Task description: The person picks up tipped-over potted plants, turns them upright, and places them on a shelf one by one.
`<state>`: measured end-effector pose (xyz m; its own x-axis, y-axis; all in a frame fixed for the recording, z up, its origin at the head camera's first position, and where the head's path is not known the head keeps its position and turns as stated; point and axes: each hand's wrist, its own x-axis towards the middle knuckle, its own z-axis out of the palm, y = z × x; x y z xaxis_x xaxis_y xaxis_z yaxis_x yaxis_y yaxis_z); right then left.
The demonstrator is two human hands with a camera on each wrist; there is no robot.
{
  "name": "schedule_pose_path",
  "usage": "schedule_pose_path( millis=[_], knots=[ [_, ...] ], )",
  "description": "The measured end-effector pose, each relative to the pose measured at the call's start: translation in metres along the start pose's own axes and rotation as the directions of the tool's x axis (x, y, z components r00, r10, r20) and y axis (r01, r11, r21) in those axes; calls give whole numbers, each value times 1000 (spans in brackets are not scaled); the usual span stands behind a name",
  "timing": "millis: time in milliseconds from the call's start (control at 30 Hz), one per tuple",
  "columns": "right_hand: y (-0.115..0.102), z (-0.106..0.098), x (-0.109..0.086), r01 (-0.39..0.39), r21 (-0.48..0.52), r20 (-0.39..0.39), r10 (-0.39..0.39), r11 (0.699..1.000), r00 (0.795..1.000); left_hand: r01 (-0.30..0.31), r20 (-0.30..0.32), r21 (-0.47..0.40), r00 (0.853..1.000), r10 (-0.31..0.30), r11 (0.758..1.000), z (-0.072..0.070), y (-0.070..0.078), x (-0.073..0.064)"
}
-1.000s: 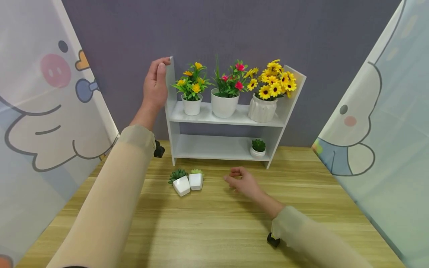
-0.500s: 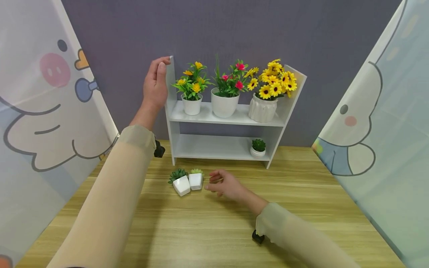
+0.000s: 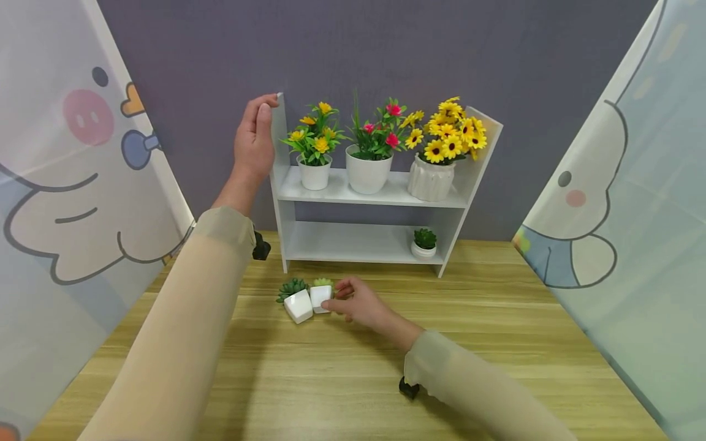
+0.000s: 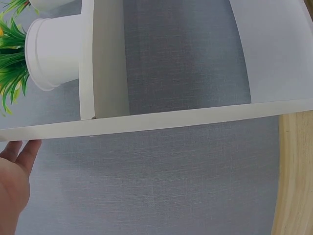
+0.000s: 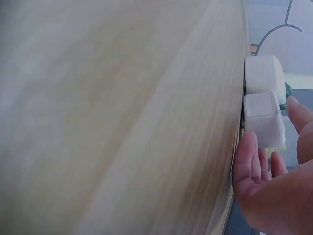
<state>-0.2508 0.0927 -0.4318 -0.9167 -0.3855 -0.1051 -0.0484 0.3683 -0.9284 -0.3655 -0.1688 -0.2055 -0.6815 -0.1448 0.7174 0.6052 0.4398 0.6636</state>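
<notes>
At the shelf's left side panel (image 3: 280,131), my left hand (image 3: 255,144) touches the upper end with its fingertips; in the left wrist view the fingers (image 4: 29,154) meet the panel's outer side. Two potted succulents lie tipped over on the table. The right one, in a white square pot (image 3: 320,298) with pale green leaves, has my right hand (image 3: 360,304) beside it. Thumb and fingers stand apart around this pot, fingertips right at its side in the right wrist view (image 5: 264,120). The left succulent (image 3: 298,305) has darker green leaves and leans against its neighbour.
The white two-tier shelf (image 3: 353,231) stands against the grey wall. Its upper board carries pots of yellow-orange flowers (image 3: 315,171), red flowers (image 3: 368,171) and sunflowers (image 3: 432,174). A small round-potted succulent (image 3: 424,244) sits at the lower right. Cartoon curtains (image 3: 573,202) flank the table.
My right hand has moved left across the table to the right-hand tipped succulent, its thumb now overlapping the pot. My left hand stays at the shelf panel.
</notes>
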Motion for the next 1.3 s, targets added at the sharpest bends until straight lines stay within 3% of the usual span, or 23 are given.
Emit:
schedule_pose_path(
  millis=[400, 1000, 1300],
  knots=[
    [-6, 21, 7, -54, -113, -121, 40, 992, 992, 4, -2, -10, 1000, -4, 1000, -2, -2, -2],
    [-4, 17, 6, -70, -58, -120, 63, 996, 991, 14, 4, -4, 1000, -14, 1000, 0, 0, -1],
    [-8, 19, 7, -76, -134, -162, 54, 988, 985, 12, 1, 3, 1000, -12, 1000, 0, 1, -1]
  ],
)
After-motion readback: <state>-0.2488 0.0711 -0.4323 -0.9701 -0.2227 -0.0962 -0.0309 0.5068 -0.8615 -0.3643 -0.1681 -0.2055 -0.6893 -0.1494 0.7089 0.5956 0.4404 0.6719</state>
